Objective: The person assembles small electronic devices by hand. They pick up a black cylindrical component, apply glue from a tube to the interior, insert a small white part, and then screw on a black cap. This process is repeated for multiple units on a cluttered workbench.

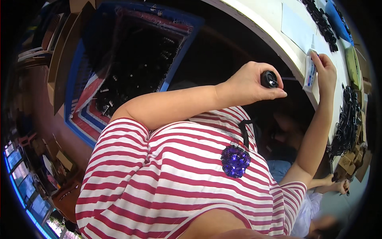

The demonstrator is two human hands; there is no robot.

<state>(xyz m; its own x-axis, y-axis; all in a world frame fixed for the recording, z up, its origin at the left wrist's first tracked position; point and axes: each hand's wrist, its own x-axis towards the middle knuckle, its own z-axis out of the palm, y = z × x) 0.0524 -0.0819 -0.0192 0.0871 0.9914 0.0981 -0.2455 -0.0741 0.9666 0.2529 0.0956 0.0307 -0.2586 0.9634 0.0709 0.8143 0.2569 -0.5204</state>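
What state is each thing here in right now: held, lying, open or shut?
Left hand: closed around a small black round part, lifted off the table.
Right hand: gripping a white glue tube, upright, nozzle up.
White table: black parts lying in a row at its far edge.
Blue-edged bin: open, holding black parts.

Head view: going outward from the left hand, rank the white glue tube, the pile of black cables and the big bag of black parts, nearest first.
From the left hand, which grips a small black round part:
1. White glue tube, just to its right, held upright by the right hand at the table edge.
2. Pile of black cables, farther right on the table.
3. Bag of black parts, far left, below.
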